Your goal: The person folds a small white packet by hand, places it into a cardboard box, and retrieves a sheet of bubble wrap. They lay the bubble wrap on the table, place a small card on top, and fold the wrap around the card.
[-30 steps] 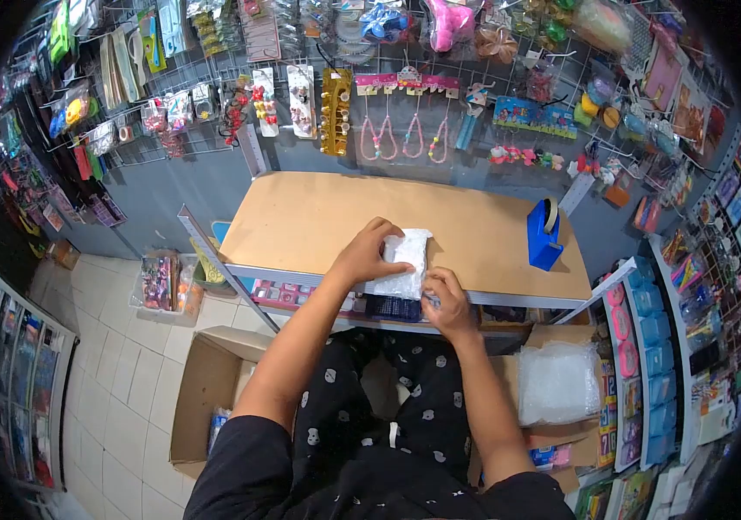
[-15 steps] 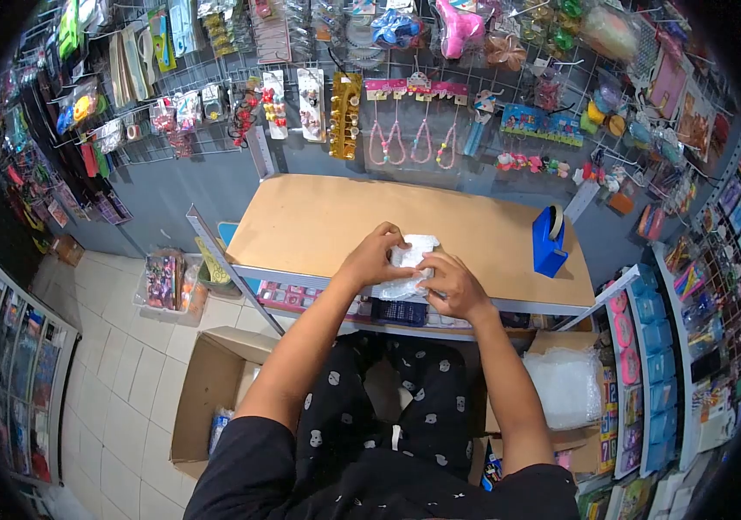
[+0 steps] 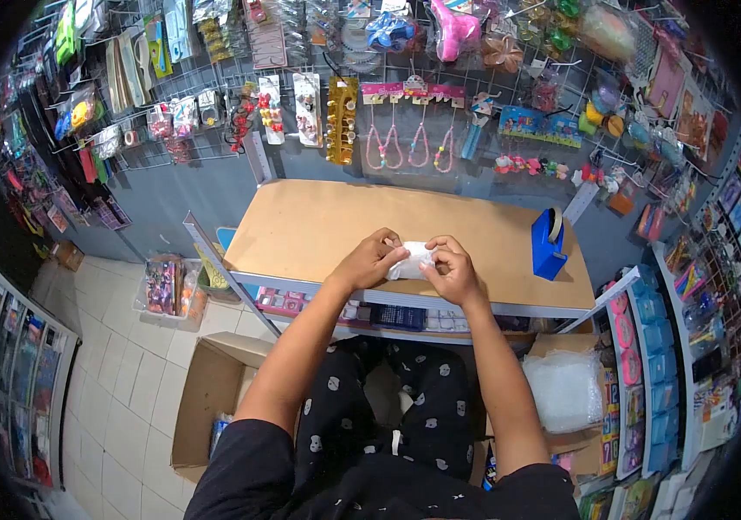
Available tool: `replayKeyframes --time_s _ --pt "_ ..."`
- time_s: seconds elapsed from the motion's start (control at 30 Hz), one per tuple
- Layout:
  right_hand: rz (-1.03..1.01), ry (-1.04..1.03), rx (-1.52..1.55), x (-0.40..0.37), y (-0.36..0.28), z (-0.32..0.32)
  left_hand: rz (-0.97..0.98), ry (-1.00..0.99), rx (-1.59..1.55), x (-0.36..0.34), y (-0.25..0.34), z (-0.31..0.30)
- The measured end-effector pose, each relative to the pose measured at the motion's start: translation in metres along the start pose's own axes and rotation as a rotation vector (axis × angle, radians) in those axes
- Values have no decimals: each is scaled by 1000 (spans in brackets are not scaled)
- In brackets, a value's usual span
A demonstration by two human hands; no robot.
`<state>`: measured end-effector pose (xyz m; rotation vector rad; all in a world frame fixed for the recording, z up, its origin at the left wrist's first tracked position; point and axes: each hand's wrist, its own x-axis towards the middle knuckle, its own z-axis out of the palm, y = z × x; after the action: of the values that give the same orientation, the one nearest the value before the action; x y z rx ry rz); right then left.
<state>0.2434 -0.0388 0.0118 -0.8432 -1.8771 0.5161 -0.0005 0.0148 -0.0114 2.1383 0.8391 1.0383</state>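
A small white plastic-wrapped packet (image 3: pixel 411 260) lies folded on the tan wooden table (image 3: pixel 318 221), near its front edge. My left hand (image 3: pixel 372 258) grips the packet's left side. My right hand (image 3: pixel 446 267) pinches its right side, with the fingers curled over the fold. Both hands press the packet against the tabletop, and most of it is hidden under my fingers.
A blue tape dispenser (image 3: pixel 546 240) stands at the table's right end. A wire grid wall (image 3: pixel 405 95) hung with trinkets rises behind. An open cardboard box (image 3: pixel 206 399) sits on the floor at left, a bag of clear plastic (image 3: pixel 565 386) at right.
The packet was flat and long a second ago; it is now folded up small. My right hand came up from the table's front edge onto the packet.
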Motion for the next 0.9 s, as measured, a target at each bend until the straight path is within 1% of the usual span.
replayKeyframes --time_s 0.03,0.07,0.13,0.2,0.27,0.37,0.47,0.53,0.67,0.77,0.83,0.9 --pt "58 22 31 1 0 1 75 -5 -8 -1 -1 -2" --pt "65 48 37 1 5 3 149 -9 -16 -2 -1 -3" --pt "82 96 50 0 13 8 239 -41 73 -3 11 -6" --pt "101 123 34 -3 16 8 205 -85 116 -5 24 -10" --pt "122 139 37 -5 15 8 54 -140 115 -5 34 -12" --pt "150 149 81 -5 11 7 -54 -99 11 -5 18 -7" --pt "179 165 132 -5 12 10 -37 -81 37 -6 25 -8" --pt "201 183 150 -3 16 13 -27 -53 2 -6 20 -5" --pt "235 159 85 -2 28 15 -12 34 -23 -3 6 1" --pt "235 177 24 -3 27 17 -160 69 -178 -5 17 2" --pt "237 182 10 -3 24 17 -187 90 -146 -5 21 0" --pt "281 198 54 -4 27 17 -190 102 -113 -5 25 -1"
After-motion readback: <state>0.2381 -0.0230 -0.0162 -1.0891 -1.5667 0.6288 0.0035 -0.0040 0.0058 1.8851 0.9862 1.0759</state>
